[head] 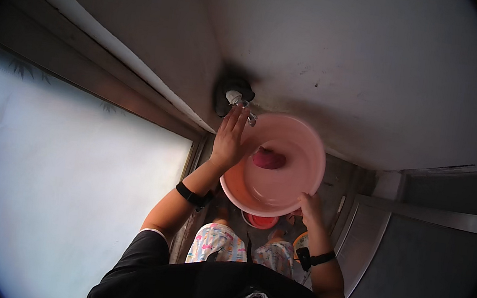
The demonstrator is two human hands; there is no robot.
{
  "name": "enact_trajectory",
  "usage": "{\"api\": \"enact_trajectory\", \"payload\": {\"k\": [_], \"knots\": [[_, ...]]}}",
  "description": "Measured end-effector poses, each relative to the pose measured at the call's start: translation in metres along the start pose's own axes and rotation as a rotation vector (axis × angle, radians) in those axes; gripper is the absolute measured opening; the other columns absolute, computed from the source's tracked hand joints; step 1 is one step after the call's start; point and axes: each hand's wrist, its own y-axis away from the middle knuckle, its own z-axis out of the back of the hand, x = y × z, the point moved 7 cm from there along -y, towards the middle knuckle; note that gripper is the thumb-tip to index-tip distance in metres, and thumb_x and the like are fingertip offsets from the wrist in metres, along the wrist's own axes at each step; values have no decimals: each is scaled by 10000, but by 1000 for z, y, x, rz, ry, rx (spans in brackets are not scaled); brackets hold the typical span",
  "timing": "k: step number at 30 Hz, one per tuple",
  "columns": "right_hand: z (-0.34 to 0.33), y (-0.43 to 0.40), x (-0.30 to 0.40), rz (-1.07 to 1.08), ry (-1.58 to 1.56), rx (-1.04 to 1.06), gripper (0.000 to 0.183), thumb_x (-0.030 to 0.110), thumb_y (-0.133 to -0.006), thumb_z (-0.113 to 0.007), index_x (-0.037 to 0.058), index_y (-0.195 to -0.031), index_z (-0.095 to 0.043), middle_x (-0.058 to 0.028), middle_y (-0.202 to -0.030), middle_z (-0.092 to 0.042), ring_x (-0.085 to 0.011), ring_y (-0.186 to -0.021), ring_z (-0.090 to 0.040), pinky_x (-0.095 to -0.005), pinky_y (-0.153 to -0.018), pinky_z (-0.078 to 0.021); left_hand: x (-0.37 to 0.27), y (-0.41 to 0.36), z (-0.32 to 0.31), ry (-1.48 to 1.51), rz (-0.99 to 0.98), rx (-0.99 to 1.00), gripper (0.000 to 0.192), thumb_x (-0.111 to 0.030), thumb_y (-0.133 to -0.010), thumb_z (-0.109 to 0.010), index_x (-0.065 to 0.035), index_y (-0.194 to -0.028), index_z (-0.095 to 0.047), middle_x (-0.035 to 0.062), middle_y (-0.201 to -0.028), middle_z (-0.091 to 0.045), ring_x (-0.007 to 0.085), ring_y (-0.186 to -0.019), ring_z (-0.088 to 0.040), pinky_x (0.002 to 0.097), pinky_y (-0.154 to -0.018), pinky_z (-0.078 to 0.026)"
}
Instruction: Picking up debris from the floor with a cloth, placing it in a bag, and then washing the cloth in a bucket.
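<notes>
A large pink plastic basin (302, 174) is held below a metal tap (251, 118) that comes out of the wall on a white pipe fitting (233, 97). My right hand (309, 207) grips the basin's near right rim. Fingers extended, my left hand (229, 141) is at the tap's handle, and its palm is beside the basin's left rim. Whether those fingers close on the handle cannot be told. A dark pink bundle, perhaps wet cloth (269, 158), lies in the basin.
Pale walls meet in a corner behind the tap. A frosted glass panel (71, 164) stands at the left, a metal-framed door or panel (425, 261) at the right. Below the basin, near my feet, are a red container (261, 221) and a yellow-rimmed one (300, 240).
</notes>
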Motion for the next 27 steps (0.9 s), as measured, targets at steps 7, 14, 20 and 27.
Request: {"api": "enact_trajectory", "payload": {"k": [7, 14, 20, 27], "knots": [[-14, 43, 38, -8, -153, 71, 327, 170, -763, -551, 19, -1051, -521, -116, -833, -606, -225, -598, -623, -328, -434, -537, 24, -73, -10, -238, 62, 443, 426, -297, -865, -583, -95, -1237, -534, 155, -1371, -439, 358, -1170, -511, 447, -920, -457], [-27, 83, 52, 44, -123, 59, 318, 166, -743, -560, 27, -1027, -529, -114, -820, -597, -213, -576, -603, -326, -426, -533, 20, -78, -6, -582, 14, 442, 193, -266, -786, -652, -172, -944, -710, 83, -1015, -602, 258, -942, -628, 371, -762, -534], [-12, 97, 45, 55, -139, 12, 301, 159, -741, -568, 17, -1003, -532, -112, -799, -593, -213, -588, -604, -325, -430, -537, -21, -80, -10, -709, -48, 622, 354, -95, -795, -641, -213, -1129, -651, 99, -1084, -593, 279, -1028, -598, 368, -804, -537], [-11, 101, 49, -34, -117, 44, 273, 166, -750, -566, 31, -985, -532, -96, -785, -585, -197, -566, -584, -322, -433, -529, 9, -37, 12, -311, 108, 318, 443, -313, -882, -580, -51, -1235, -516, 175, -1185, -544, 359, -1077, -526, 439, -867, -485]]}}
